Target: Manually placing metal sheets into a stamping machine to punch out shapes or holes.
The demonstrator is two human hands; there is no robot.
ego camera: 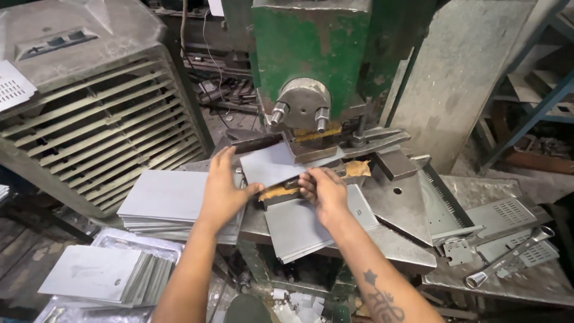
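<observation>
Head view. At frame centre a grey sheet-metal blank (272, 164) lies tilted into the die under the green press (311, 54), its far edge beneath the ram. The left hand (224, 188) rests flat, fingers spread, on the blank's near-left corner, steadying it. The right hand (323, 188) curls closed, pinching the blank's near edge. Flat blanks (164, 197) are stacked at centre left within reach; a wrench (508, 257) lies lower right.
</observation>
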